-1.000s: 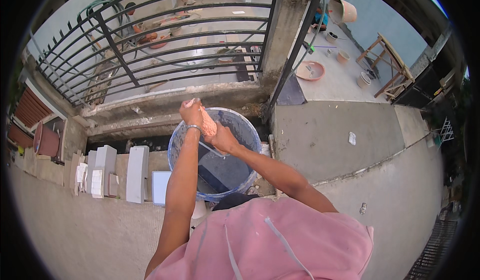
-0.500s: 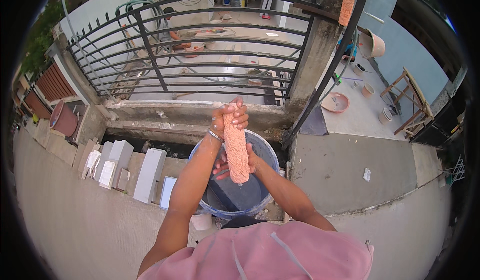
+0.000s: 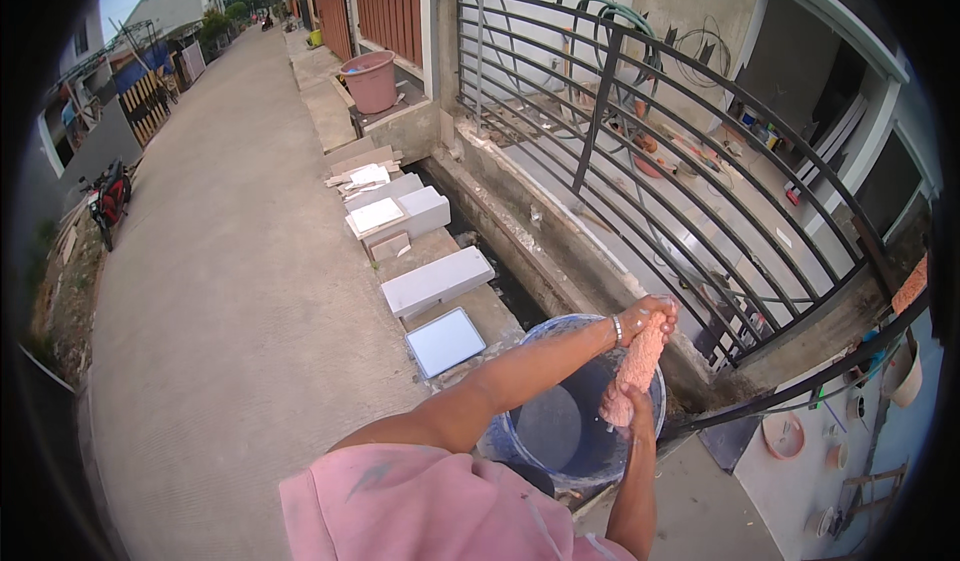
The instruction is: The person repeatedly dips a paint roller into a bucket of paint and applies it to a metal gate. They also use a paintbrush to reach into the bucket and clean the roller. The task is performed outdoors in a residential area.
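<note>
A fluffy orange paint roller cover [image 3: 640, 363] is held at a slant over a large blue-rimmed drum [image 3: 545, 431]. My left hand [image 3: 645, 318], with a bracelet at the wrist, is closed round its upper end. Lower down, my right hand [image 3: 628, 408] wraps the other end. Whitish wet smears show on my left fingers. The drum's inside looks dark, with a paler grey round patch; whether that is liquid cannot be made out. A second orange roller [image 3: 911, 286] is partly visible at the right edge, by the dark metal post.
A black barred fence [image 3: 600, 111] on a low wall runs beyond the drum, with a narrow ditch along it. Pale blocks [image 3: 437, 281] and a light-blue panel [image 3: 446, 343] lie left of the drum. A pink tub [image 3: 370, 86] stands farther up the concrete road [image 3: 230, 261].
The view has swung left, bringing the road into sight. My right hand, earlier with spread fingers beside the roller cover, now grips its lower end. My left hand keeps hold of the top.
</note>
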The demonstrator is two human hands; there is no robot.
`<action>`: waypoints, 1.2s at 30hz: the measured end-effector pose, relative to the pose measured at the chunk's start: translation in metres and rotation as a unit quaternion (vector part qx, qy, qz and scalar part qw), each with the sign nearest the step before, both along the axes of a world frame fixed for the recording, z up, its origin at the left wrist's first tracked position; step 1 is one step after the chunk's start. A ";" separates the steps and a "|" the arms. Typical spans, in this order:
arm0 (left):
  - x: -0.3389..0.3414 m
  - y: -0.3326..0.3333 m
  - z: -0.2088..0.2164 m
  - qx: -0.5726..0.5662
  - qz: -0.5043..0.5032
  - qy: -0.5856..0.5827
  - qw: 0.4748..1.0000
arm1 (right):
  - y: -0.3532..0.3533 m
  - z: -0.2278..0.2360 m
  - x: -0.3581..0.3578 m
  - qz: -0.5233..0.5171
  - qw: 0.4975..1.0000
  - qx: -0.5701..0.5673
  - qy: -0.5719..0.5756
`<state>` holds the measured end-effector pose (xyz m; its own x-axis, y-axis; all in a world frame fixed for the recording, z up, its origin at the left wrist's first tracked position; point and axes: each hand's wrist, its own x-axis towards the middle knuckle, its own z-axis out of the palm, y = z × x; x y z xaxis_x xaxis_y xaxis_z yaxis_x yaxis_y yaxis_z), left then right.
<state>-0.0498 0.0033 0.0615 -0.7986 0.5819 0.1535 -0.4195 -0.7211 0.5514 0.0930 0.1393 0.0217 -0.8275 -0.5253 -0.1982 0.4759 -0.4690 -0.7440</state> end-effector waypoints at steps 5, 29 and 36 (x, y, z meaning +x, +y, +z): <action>0.003 0.007 -0.009 -0.117 0.128 0.011 0.985 | -0.002 -0.006 -0.005 -0.069 0.980 0.181 0.048; 0.012 -0.008 0.032 0.136 -0.080 0.057 0.986 | 0.016 -0.007 -0.014 0.116 0.982 -0.150 -0.016; 0.002 0.008 0.025 -0.010 -0.054 0.070 0.996 | 0.011 -0.018 -0.007 0.052 0.990 -0.128 -0.039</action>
